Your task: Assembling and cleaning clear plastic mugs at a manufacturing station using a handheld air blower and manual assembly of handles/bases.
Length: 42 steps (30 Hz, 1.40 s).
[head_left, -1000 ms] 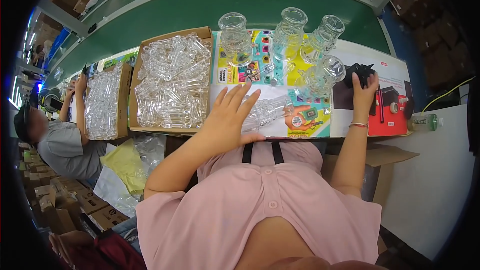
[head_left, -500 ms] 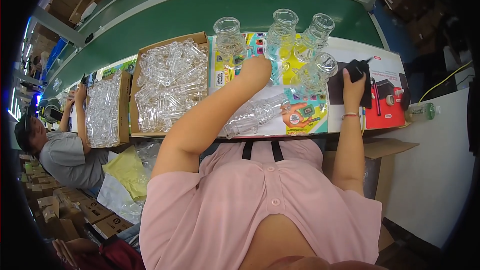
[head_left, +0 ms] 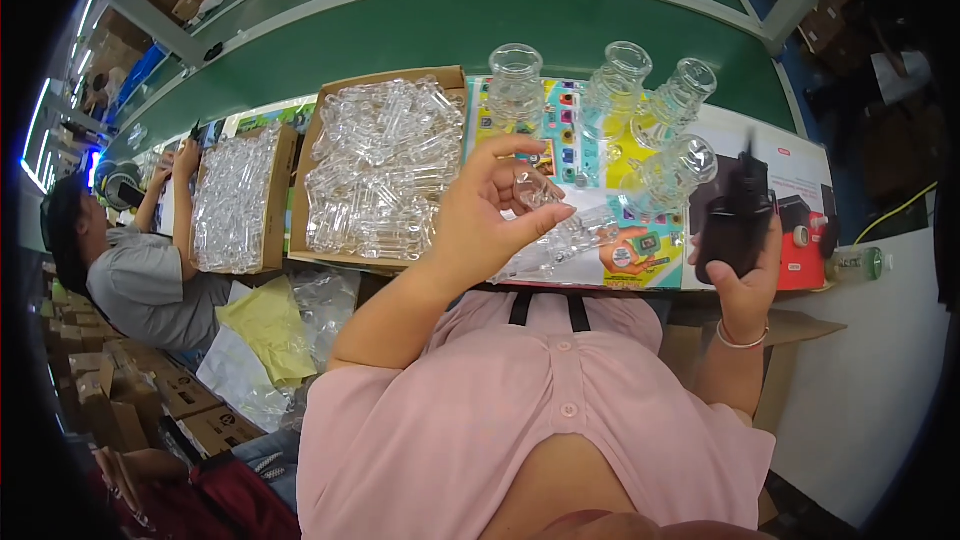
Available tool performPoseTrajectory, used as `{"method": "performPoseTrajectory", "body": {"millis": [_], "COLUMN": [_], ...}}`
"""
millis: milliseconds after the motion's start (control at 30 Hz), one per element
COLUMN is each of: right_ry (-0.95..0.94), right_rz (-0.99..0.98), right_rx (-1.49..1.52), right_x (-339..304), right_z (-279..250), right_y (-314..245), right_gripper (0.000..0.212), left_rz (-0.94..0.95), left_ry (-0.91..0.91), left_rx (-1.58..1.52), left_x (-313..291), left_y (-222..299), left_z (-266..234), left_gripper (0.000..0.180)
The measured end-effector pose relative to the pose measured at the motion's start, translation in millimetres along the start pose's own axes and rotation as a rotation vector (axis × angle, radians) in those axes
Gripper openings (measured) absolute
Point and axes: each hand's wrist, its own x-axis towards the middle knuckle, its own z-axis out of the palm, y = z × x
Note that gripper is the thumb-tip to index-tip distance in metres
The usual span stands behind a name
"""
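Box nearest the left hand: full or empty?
Full. Clear parts lie heaped wall to wall in the box, hiding its bottom.

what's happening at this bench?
A person's left hand pinches a small clear piece, and their right hand grips a black pointed-tip tool. Four clear flared vessels are on the printed surface beyond the hands. To the left is a cardboard tray heaped with clear parts. A co-worker sits farther left.
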Motion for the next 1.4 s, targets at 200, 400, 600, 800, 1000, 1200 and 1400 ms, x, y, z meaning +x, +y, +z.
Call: {"method": "performPoseTrajectory", "body": {"millis": [200,400,600,800,1000,1200,1400], "right_ry": [-0.356,-0.019,0.248,0.228,0.176,0.134,0.121], "right_rz": [-0.086,-0.092,-0.157,-0.056,-0.131,-0.190,-0.282], "right_rx": [-0.377,0.030,0.726,0.411,0.269,-0.006,-0.119], "right_x": [18,42,59,50,40,32,26], "right_z": [16,27,70,96,89,89,86], "right_y": [-26,-39,-32,-47,-52,-61,-59], "right_gripper": [0.055,0.064,0.043,0.036,0.052,0.055,0.056], "left_rz": [-0.047,-0.052,0.172,0.254,0.313,0.369,0.393], "left_ry": [-0.060,-0.022,0.000,0.019,0.009,0.007,0.005], "left_rx": [-0.190,-0.091,-0.100,-0.066,-0.128,-0.115,-0.103], "left_x": [-15,-26,-31,-35,-36,-36,-36], "left_y": [-12,-4,-10,-10,-10,-10,-8], "left_z": [-11,-11,-2,1,-1,1,1], "left_gripper": [0.032,0.033,0.036,0.036,0.038,0.038,0.037]}}
